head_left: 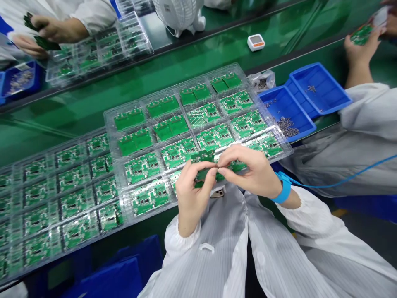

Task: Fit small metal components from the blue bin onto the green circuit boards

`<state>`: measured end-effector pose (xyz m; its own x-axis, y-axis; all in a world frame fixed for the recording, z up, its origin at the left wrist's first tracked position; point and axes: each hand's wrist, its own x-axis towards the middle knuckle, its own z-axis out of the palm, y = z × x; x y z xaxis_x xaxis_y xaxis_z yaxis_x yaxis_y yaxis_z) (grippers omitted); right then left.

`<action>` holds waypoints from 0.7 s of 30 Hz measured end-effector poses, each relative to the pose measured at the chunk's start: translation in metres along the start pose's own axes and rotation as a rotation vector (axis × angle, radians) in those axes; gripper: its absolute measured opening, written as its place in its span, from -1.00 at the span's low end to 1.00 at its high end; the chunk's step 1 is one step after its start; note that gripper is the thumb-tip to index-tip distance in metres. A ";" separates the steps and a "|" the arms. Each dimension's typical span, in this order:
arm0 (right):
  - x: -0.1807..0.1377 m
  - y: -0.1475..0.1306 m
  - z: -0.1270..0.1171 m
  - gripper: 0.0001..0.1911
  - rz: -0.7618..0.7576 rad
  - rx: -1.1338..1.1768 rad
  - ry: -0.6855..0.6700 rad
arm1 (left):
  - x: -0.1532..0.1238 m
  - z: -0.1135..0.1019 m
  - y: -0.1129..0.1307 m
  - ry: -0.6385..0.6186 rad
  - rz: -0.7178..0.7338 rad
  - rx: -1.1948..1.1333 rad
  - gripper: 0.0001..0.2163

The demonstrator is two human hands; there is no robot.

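My left hand [194,188] is closed, with thumb and forefinger curled round a green circuit board [203,156] held over the near edge of a clear plastic tray [122,188]. My right hand [249,169] is closed too, its thumb and fingertips pinched together at the board's edge, touching my left fingertips. Whatever sits in that pinch is too small and covered to make out. Circuit boards [150,198] lie in the tray's compartments beneath and around both hands. Some show components, others plain green faces. A blue wrist strap [282,188] with a cord circles my right wrist.
Another board tray [52,203] lies to the left. Blue bins [288,111] with small metal parts stand right of my tray, beside a plastic bag [263,80]. A white timer [256,42] and a fan [180,16] are farther back. Co-workers' hands [58,29] hold boards across and at right.
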<state>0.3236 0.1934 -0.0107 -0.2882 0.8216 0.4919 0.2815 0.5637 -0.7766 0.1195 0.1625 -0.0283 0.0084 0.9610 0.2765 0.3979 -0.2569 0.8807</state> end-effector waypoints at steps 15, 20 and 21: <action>0.002 0.015 -0.007 -0.88 -0.319 -0.268 -0.058 | 0.000 -0.002 -0.003 -0.017 -0.001 -0.050 -0.88; 0.002 0.013 -0.007 -0.84 -0.345 -0.308 -0.078 | 0.002 -0.001 -0.005 -0.021 0.031 -0.049 -0.97; 0.003 0.012 -0.007 -0.85 -0.344 -0.312 -0.077 | 0.002 -0.001 -0.005 -0.018 0.036 -0.045 -0.98</action>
<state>0.3323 0.2030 -0.0164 -0.4769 0.5802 0.6603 0.4159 0.8107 -0.4120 0.1167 0.1653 -0.0314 0.0389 0.9526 0.3018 0.3554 -0.2955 0.8868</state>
